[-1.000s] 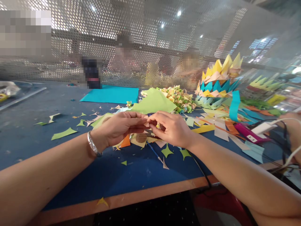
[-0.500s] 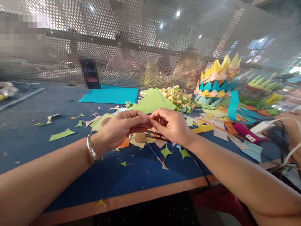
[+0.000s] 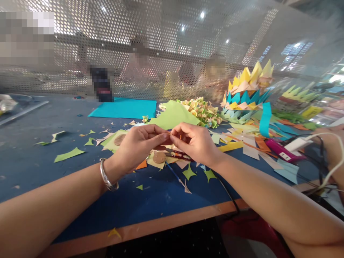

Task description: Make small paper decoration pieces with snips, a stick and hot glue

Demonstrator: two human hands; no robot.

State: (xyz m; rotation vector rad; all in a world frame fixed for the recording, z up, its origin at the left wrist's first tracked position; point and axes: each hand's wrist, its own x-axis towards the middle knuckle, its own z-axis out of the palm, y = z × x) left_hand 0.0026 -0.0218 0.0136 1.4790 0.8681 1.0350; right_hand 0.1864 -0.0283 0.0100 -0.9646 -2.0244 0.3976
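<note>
My left hand (image 3: 142, 143) and my right hand (image 3: 192, 141) meet fingertip to fingertip above the blue table. Both are closed in a pinch; whatever sits between the fingers is hidden or too small to name. Just beneath them lie a round tan disc (image 3: 159, 157) on pale paper, a dark spotted tool (image 3: 178, 154) partly covered by my right hand, and a thin blue stick (image 3: 173, 171). Another tan disc (image 3: 119, 139) rests on green paper by my left wrist. Behind the hands, a light green paper sheet (image 3: 174, 114) leans against a heap of small folded paper pieces (image 3: 204, 111).
A turquoise sheet (image 3: 126, 108) lies at the back left. Stacked pointed paper rings (image 3: 245, 93) stand at the back right. Paper strips, a pink power strip (image 3: 285, 150) and cables lie to the right, beside another person's arm (image 3: 333, 150). Green scraps (image 3: 69, 154) are scattered leftward.
My left fingers have shifted slightly and drawn closer together at the pinch, and the left wrist sits a little lower. My right hand has barely moved. The whole view has shifted slightly.
</note>
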